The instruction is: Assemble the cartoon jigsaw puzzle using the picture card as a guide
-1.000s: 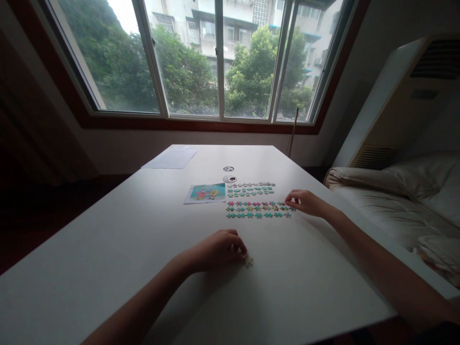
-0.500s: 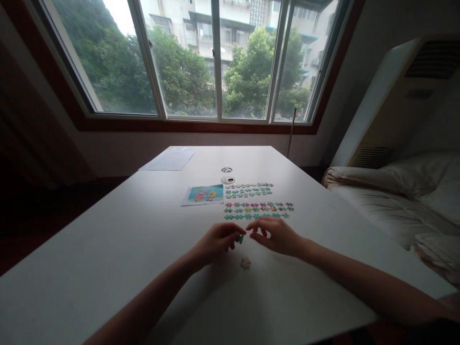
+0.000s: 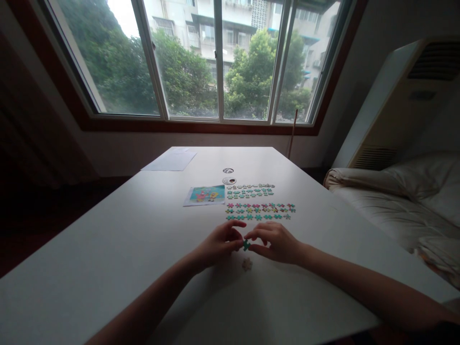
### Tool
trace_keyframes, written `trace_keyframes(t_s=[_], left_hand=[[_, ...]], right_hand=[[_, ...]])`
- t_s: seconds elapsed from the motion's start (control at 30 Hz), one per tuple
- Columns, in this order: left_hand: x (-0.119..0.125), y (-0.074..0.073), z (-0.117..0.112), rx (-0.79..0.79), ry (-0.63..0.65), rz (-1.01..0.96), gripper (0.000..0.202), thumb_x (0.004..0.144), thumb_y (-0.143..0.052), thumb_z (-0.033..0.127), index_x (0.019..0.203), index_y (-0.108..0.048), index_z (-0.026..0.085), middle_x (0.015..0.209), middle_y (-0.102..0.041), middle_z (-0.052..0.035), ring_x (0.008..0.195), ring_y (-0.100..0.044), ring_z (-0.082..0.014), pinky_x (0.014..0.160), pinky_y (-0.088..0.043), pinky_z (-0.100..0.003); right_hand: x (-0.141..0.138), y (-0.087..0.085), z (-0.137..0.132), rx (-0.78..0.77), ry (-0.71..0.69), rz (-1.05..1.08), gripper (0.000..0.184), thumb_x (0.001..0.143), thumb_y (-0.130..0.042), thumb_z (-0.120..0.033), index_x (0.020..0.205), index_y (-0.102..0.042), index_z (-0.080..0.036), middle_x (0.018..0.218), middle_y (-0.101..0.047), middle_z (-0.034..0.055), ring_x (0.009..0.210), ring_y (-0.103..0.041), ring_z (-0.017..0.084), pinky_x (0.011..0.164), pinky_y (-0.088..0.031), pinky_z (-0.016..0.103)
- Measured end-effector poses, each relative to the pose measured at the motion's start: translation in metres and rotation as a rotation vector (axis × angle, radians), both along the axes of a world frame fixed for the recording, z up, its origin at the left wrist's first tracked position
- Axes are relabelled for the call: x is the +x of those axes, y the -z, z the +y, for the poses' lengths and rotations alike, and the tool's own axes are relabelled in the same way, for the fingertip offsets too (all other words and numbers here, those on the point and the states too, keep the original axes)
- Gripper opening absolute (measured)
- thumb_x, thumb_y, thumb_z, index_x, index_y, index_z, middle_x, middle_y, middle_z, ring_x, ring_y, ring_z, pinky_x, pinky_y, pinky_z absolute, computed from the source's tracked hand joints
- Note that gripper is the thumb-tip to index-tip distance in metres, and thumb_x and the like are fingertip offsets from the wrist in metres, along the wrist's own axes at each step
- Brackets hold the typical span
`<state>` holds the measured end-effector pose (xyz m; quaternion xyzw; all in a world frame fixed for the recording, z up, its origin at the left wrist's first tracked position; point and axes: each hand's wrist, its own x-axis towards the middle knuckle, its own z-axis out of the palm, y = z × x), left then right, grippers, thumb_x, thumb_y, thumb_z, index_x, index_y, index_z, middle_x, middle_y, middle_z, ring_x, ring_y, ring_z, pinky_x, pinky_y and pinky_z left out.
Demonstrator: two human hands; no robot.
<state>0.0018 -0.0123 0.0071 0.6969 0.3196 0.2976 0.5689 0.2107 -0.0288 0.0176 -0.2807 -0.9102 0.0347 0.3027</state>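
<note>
Between my hands, a little above the table, is a green jigsaw puzzle piece (image 3: 246, 245). My left hand (image 3: 223, 243) pinches its left edge between thumb and a curled finger, with the index finger stretched out above. From the other side, my right hand (image 3: 275, 242) has its index finger and thumb closed on the piece's right part. A pale jigsaw piece (image 3: 247, 264) lies on the table just below the hands. Beyond my fingers, several rows of jigsaw pieces (image 3: 258, 217) are laid out, mostly green, some pink and yellow.
A colourful cartoon picture sheet (image 3: 205, 195) lies left of the rows. Two round items, one of them a disc (image 3: 229, 180), sit farther back on the white table (image 3: 108, 249). White paper (image 3: 168, 161) rests at the far left edge. A sofa (image 3: 373, 196) stands at the right.
The green piece has turned and now shows its face. My right hand has come down onto it from the right, and my left index finger has lifted away.
</note>
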Motion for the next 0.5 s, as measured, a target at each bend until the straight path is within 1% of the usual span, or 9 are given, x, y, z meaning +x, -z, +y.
trace_keyframes(t_s=[0.13, 0.27, 0.37, 0.5], left_hand=[[-0.001, -0.001, 0.002, 0.083, -0.017, 0.062, 0.044, 0.076, -0.056, 0.038, 0.111, -0.047, 0.013, 0.071, -0.053, 0.0008, 0.06, -0.048, -0.0114, 0.054, -0.038, -0.024], [-0.007, -0.005, 0.002, 0.232, -0.024, 0.171, 0.03, 0.079, -0.053, 0.031, 0.106, -0.052, 0.016, 0.074, -0.052, 0.0005, 0.066, -0.049, -0.0126, 0.06, -0.04, -0.025], [-0.011, -0.008, -0.001, 0.35, 0.041, 0.267, 0.021, 0.079, -0.055, 0.024, 0.099, -0.058, 0.019, 0.077, -0.053, 0.0002, 0.068, -0.049, -0.0126, 0.061, -0.04, -0.024], [-0.013, -0.013, -0.007, 0.458, 0.168, 0.363, 0.021, 0.076, -0.06, 0.022, 0.097, -0.063, 0.022, 0.083, -0.055, -0.0006, 0.07, -0.051, -0.0127, 0.064, -0.041, -0.024]], right_hand=[[0.003, 0.001, 0.003, 0.046, 0.041, 0.006, 0.018, 0.084, -0.057, -0.035, 0.094, -0.063, -0.021, 0.078, -0.067, 0.0003, 0.056, -0.054, 0.008, 0.061, -0.042, 0.023], [0.016, -0.002, 0.015, 0.12, 0.186, 0.146, 0.017, 0.081, -0.062, -0.034, 0.091, -0.064, -0.02, 0.071, -0.064, -0.0005, 0.052, -0.051, 0.008, 0.059, -0.042, 0.023], [0.028, -0.003, 0.027, 0.135, 0.3, 0.267, 0.018, 0.08, -0.062, -0.032, 0.092, -0.064, -0.019, 0.071, -0.063, 0.0004, 0.049, -0.049, 0.008, 0.055, -0.043, 0.022], [0.039, 0.001, 0.037, 0.097, 0.376, 0.332, 0.019, 0.08, -0.062, -0.034, 0.092, -0.063, -0.02, 0.074, -0.063, 0.0006, 0.048, -0.048, 0.007, 0.051, -0.043, 0.021]])
